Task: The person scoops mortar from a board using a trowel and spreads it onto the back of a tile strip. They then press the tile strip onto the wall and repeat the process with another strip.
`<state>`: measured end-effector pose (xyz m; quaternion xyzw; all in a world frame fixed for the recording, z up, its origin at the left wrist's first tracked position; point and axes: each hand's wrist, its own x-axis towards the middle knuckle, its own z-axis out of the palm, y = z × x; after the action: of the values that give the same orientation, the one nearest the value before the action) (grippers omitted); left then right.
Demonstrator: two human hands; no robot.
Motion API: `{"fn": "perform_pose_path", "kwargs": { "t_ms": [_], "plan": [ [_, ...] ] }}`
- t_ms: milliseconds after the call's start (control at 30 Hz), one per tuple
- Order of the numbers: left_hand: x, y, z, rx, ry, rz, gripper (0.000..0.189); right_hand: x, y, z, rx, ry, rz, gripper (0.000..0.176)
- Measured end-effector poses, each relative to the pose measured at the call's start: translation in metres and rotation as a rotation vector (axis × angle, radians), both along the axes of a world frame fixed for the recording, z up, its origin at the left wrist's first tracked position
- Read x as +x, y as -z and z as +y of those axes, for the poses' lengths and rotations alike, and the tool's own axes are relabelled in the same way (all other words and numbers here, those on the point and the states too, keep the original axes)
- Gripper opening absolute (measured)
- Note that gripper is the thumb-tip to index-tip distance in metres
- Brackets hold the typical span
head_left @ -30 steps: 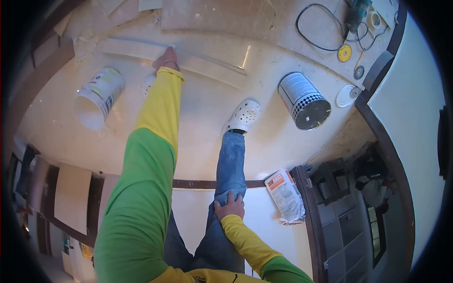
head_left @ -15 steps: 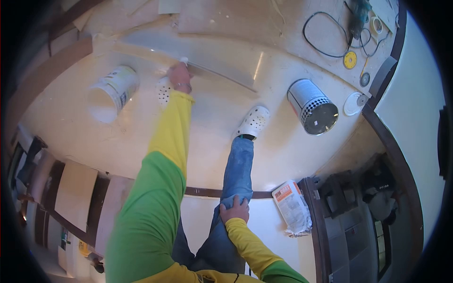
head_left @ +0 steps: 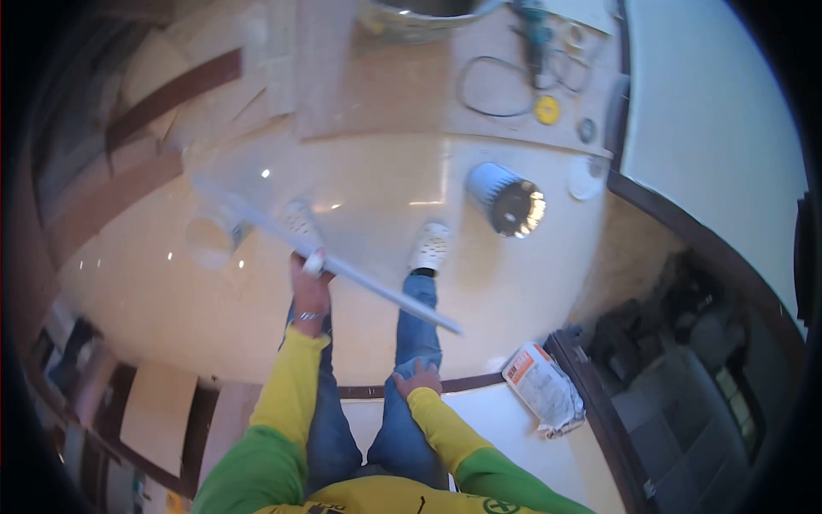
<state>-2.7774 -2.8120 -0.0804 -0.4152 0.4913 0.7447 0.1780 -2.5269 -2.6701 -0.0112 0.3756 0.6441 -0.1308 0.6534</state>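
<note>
- The long pale strip is up above the glossy floor, slanting from the floor's far left side down towards the person's right leg.
- The left hand has its fingers closed around the strip, part way along; a small white piece, too blurred to name, shows at the grip.
- The right hand holds nothing that shows; it rests on the right knee, its fingers loosely spread.
- The strip crosses in front of the right shin, hiding part of it, and its blurred far end passes close to the pale bucket in the view.
- Two white perforated shoes are on the floor beyond the hands.
- Right of them is the metal can, with the white lid near the floor's right edge.
- On the brown sheet at the far side are a corded power tool, a yellow disc and a grey disc; a large tub is cut off by the frame.
- A printed bag lies just past the floor's near dark border.
</note>
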Motion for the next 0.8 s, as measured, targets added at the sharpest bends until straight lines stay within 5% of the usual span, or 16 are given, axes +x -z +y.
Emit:
{"fn": "perform_pose_path", "kwargs": {
  "t_ms": [67,167,233,433,500,600,700,800],
  "plan": [
    [0.025,-0.016,-0.01,0.011,0.095,-0.011,0.034,0.023,-0.003,0.023,0.008,0.059,0.074,0.08],
    [0.035,-0.072,0.002,-0.039,0.186,-0.059,0.034,0.138,0.072,0.068,-0.41,0.403,0.418,0.069],
    [0.042,-0.101,0.006,-0.029,0.286,-0.079,0.034,0.077,0.027,0.126,-0.035,1.093,-0.075,0.061],
    [0.051,-0.208,0.048,-0.031,0.547,-0.057,0.038,-0.005,-0.066,0.226,-0.119,0.757,0.559,0.073],
    [0.058,-0.227,0.063,-0.005,0.61,-0.008,0.04,-0.066,-0.151,0.212,-0.383,0.856,0.591,0.08],
    [0.064,-0.268,0.084,0.089,0.695,0.022,0.044,-0.087,-0.208,0.165,-0.723,0.879,0.684,0.084],
    [0.061,-0.287,0.089,0.208,0.815,0.049,0.048,-0.11,-0.298,0.11,-0.839,0.821,0.833,0.078],
    [0.062,-0.329,0.088,0.215,0.938,0.086,0.05,-0.087,-0.294,0.063,-0.487,0.718,0.984,0.083]
  ]
}}
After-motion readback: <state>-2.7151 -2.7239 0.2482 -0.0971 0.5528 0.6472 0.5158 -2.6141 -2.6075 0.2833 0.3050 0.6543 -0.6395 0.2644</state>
